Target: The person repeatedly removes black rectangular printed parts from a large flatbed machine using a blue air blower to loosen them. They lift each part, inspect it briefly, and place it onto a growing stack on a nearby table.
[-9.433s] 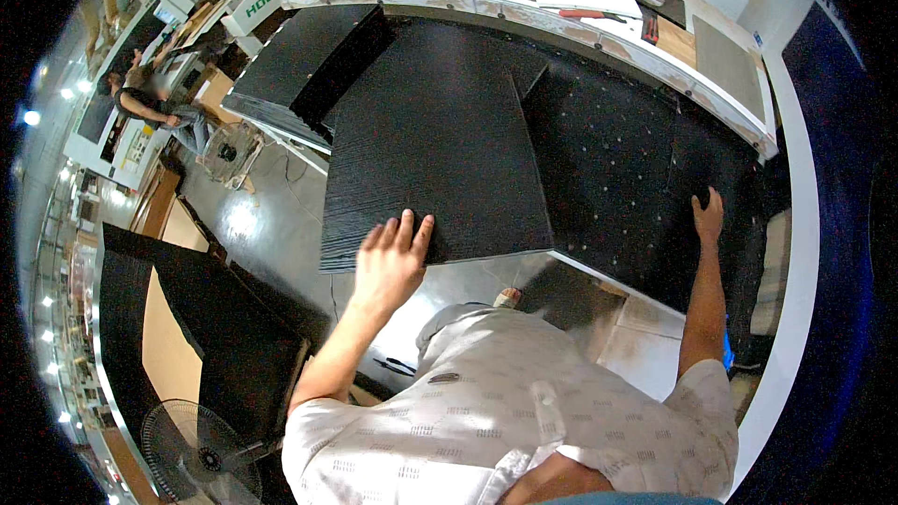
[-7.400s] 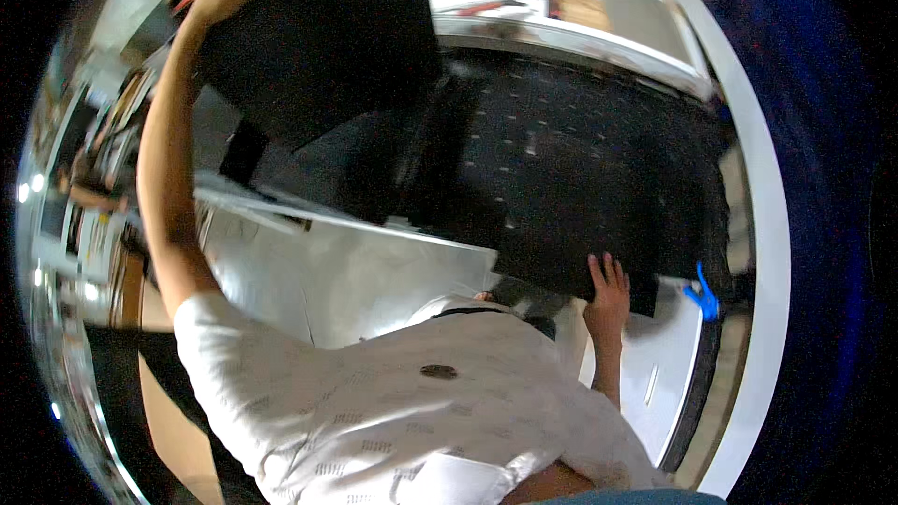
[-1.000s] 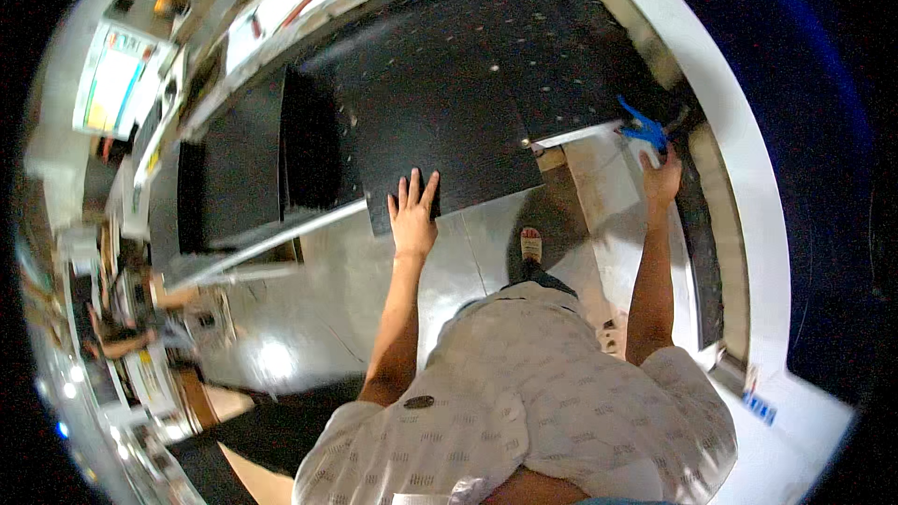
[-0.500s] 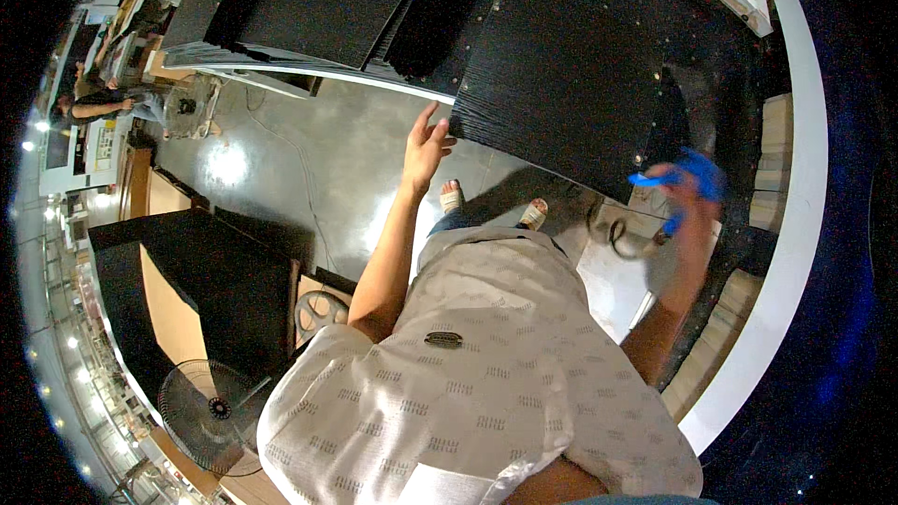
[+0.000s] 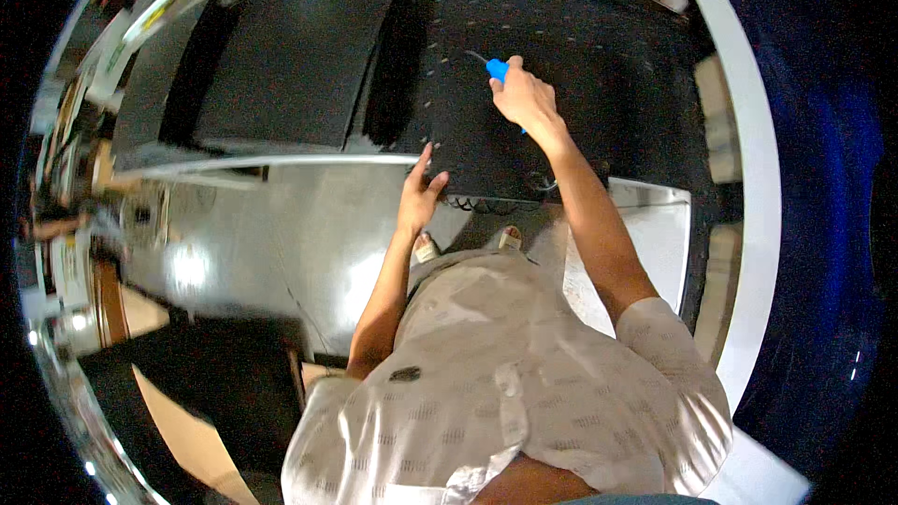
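Note:
Over the black sheets on the table, my right hand is closed around a blue air blow gun. Its thin nozzle points up and to the left. Part of a dark coiled hose shows along the near edge of the sheets, below that hand. My left hand is at this same near edge, fingers apart and holding nothing. Whether its fingertips touch the sheets, I cannot tell. To its upper left lies another stack of black sheets.
A white-framed panel stands low at my right, beside beige blocks along the table's curved white rim. Behind me on the left are black boards and a tan sheet. Grey floor lies between.
My right hand has swung from the low right up and left over the black sheets, carrying the blow gun. My left hand stays near the edge. The whole view has shifted.

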`<state>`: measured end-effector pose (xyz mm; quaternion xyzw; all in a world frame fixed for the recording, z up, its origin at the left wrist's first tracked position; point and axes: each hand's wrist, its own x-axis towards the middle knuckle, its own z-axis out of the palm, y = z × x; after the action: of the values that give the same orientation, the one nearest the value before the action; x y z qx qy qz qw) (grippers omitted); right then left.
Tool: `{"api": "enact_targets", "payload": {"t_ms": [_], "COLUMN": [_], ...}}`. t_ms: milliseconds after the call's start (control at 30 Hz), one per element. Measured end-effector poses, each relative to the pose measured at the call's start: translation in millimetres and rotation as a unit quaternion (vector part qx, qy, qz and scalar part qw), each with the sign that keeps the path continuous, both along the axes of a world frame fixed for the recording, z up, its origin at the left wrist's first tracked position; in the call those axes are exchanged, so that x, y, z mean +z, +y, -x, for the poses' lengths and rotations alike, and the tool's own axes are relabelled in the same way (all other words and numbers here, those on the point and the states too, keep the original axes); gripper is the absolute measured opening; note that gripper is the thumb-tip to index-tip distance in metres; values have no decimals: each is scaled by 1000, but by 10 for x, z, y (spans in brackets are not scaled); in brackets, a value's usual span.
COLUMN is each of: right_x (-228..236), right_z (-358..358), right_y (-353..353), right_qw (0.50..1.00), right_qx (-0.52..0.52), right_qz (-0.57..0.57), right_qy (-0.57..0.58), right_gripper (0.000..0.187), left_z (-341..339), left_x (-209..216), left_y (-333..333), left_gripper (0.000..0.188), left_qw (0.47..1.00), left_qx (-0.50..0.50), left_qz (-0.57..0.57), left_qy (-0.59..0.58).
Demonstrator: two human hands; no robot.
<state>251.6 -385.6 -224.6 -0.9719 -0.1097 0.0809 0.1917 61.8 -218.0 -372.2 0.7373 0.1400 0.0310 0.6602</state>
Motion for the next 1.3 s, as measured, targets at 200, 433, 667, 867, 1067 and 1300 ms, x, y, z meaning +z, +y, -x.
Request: {"api": "enact_targets", "payload": {"t_ms": [200, 433, 667, 867, 1067, 1300], "right_x": [-150, -330, -66, -39, -126, -112], "right_z": [-36, 1190, 2273, 2258, 1375, 1701], "right_y": [-1403, -2297, -2298, -1335, -1560, -2158], "right_qw": [956, 962, 936, 979, 991, 986], "right_qx": [-276, -271, -314, 53, -56, 3], "right_qz": [97, 27, -90, -138, -122, -91], "right_qy": [16, 36, 128, 142, 27, 140], "right_gripper": [56, 53, 47, 42, 30, 39], "left_z": [-1, -7, -16, -12, -42, 128], "left_x": [77, 183, 274, 403, 436, 256], "left_y": [45, 85, 45, -56, -41, -348], "left_gripper": [69, 70, 70, 65, 64, 79], "left_qw": [996, 996, 994, 993, 991, 976], "left_qx": [-24, -46, -51, -17, -13, 194], "left_qz": [73, 28, 34, 20, -41, 8], "left_qy": [38, 70, 88, 112, 129, 102]}}
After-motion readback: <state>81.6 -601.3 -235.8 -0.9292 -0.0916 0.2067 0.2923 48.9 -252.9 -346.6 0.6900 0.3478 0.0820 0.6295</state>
